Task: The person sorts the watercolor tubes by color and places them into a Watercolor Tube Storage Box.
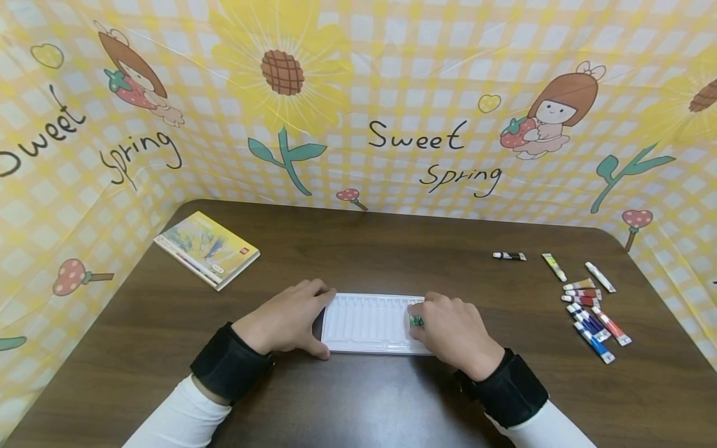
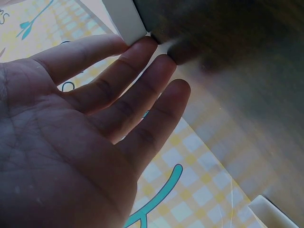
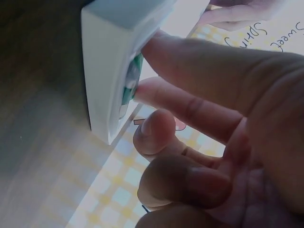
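A white box with a ribbed clear plastic tray [image 1: 366, 323] lies on the table between my hands. My left hand [image 1: 288, 320] touches its left end, thumb at the near corner and fingertips at the far one. In the left wrist view the fingers look nearly straight, with fingertips against the box's corner [image 2: 126, 21]. At the tray's right end, the thumb and index finger of my right hand [image 1: 456, 330] pinch a small green paint tube [image 3: 133, 78] seated in the tray. The other right fingers are loosely curled, and the hand partly hides the tube from above.
On the right lie several loose paint tubes, among them a black one [image 1: 510, 256], a white one [image 1: 600, 277] and a blue one [image 1: 594, 342]. A yellow-covered book [image 1: 207, 249] sits at the back left. Patterned cloth [image 1: 313, 168] borders the table.
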Action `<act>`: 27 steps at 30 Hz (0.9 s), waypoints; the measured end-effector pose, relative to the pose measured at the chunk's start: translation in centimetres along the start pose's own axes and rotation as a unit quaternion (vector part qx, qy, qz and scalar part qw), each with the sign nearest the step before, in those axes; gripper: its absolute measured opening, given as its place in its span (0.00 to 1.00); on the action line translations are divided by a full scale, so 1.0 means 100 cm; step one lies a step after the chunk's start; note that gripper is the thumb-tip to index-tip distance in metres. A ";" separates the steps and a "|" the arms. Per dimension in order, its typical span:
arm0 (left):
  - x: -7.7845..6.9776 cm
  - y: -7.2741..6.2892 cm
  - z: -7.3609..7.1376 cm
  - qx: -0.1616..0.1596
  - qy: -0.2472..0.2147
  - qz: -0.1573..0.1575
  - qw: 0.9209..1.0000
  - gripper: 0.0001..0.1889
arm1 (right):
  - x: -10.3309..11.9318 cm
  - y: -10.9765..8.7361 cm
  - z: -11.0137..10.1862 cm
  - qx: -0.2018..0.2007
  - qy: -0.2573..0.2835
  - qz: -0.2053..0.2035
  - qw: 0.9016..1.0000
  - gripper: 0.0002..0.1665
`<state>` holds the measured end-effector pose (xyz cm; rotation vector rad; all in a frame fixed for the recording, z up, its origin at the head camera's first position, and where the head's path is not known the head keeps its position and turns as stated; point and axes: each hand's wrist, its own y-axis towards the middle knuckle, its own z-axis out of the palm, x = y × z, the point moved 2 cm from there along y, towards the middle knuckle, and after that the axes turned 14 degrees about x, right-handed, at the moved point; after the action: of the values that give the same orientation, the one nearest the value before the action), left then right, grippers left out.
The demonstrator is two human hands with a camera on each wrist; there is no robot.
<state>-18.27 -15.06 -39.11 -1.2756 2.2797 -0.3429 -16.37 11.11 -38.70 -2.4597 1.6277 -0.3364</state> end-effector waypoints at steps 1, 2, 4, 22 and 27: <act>0.000 0.000 0.000 0.000 0.000 0.000 1.000 0.53 | 0.000 0.000 0.000 0.004 0.002 0.002 1.000 0.18; 0.000 0.000 0.000 0.001 0.000 0.000 1.000 0.53 | 0.000 0.000 0.000 0.006 0.003 0.002 1.000 0.18; 0.000 0.000 0.000 0.001 -0.001 0.002 1.000 0.53 | 0.000 0.000 0.000 0.012 0.006 0.004 1.000 0.19; -0.001 0.000 0.000 -0.002 0.001 0.004 1.000 0.53 | 0.005 -0.001 0.002 0.002 0.028 0.017 0.999 0.16; 0.000 0.000 0.000 -0.002 -0.001 0.002 1.000 0.54 | 0.009 0.000 0.004 -0.008 0.027 0.012 1.000 0.11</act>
<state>-18.28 -15.08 -39.14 -1.2723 2.2826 -0.3351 -15.88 10.29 -38.97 -2.4616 1.6856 -0.3916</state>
